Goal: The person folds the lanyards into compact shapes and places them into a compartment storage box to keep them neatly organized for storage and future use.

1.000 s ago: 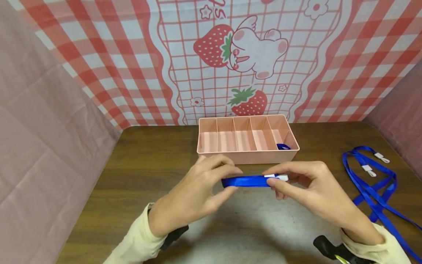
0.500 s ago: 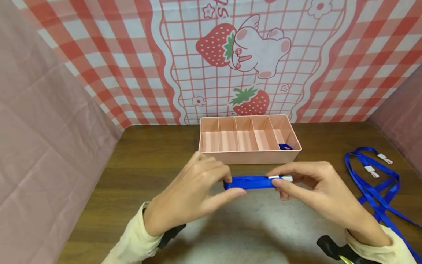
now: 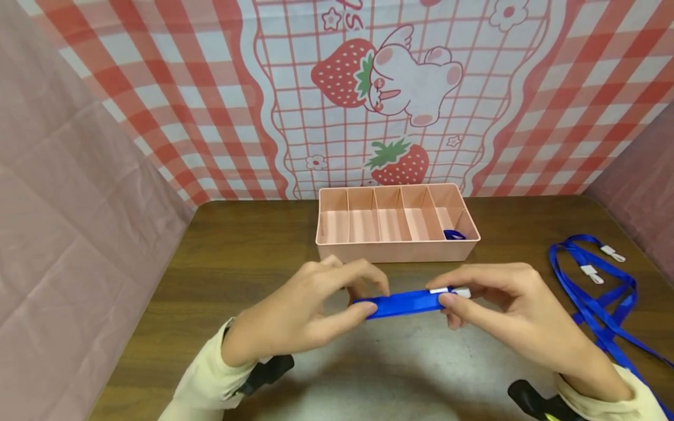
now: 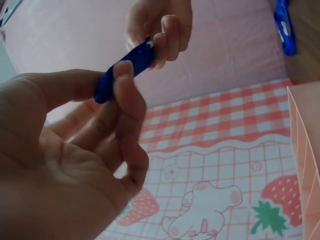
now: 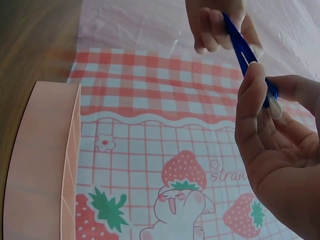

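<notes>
A blue lanyard (image 3: 408, 304), folded into a short flat band, is held between both hands in front of the box. My right hand (image 3: 505, 310) pinches its right end near the white clip (image 3: 462, 292). At the other end, my left hand (image 3: 316, 304) has its thumb on the band and its index finger behind the upper edge. In the left wrist view the lanyard (image 4: 135, 62) lies between thumb and fingertip of the left hand. The right wrist view shows the pale clip (image 5: 274, 107) poking out below the right hand's fingers (image 5: 252, 100).
A pink divided box (image 3: 395, 251) stands at the back of the table (image 3: 237, 251); a dark blue coil (image 3: 454, 234) lies in its rightmost compartment. Loose blue lanyards (image 3: 605, 304) with white clips spread along the right side. A strawberry-print cloth (image 3: 295, 117) hangs behind.
The folded lanyard has dropped slightly and now tilts, left end lower. The left fingers have shifted along its left end; the right hand keeps its pinch.
</notes>
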A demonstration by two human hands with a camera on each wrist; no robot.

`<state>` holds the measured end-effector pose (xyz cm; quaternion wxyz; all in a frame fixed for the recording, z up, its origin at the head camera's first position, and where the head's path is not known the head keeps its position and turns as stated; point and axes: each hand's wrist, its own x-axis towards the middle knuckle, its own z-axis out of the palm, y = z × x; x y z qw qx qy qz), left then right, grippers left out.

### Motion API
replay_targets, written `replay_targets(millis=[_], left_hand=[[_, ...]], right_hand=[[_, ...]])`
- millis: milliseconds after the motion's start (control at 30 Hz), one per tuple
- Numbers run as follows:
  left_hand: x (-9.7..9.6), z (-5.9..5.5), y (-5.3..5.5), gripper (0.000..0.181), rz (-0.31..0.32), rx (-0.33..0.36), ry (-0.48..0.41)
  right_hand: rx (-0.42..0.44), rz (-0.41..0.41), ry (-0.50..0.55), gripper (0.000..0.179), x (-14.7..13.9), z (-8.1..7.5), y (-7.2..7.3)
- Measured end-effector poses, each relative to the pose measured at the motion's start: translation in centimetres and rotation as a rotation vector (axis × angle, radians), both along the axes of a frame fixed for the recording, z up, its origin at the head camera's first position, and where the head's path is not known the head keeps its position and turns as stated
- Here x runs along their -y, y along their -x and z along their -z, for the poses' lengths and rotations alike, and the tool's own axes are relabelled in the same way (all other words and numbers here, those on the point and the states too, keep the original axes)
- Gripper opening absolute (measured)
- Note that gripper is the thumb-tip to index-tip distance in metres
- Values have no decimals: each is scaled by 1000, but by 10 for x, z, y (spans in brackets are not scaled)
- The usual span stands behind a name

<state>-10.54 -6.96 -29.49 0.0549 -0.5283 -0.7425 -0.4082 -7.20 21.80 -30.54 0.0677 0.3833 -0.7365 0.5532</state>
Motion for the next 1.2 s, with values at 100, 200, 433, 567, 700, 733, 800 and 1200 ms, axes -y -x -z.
replay_targets(millis=[100,200,433,567,700,733,800,1200], left_hand=[[3,-1,4,13,104,45,-36],[5,-1,8,11,209,128,-61],[11,0,14,23,388,334,-49],[11,0,15,16,441,335,-50],[5,-1,14,12,464,204,-72],[4,-2,13,13,483,177,-68],[3,-4,11,15,536,146,-46],[-3,4,2,15,106,-22,162]], right_hand=[[-12,-18,6,39,1,0,0],[-22,-51,10,40,2,2,0],[-30,-157,23,42,5,5,-1],[-24,-151,16,42,6,6,0],[5,-125,-37,40,10,7,-1],[3,-118,-58,40,12,7,-1],[12,-91,-114,39,14,6,-4],[-47,116,-206,33,22,11,1]])
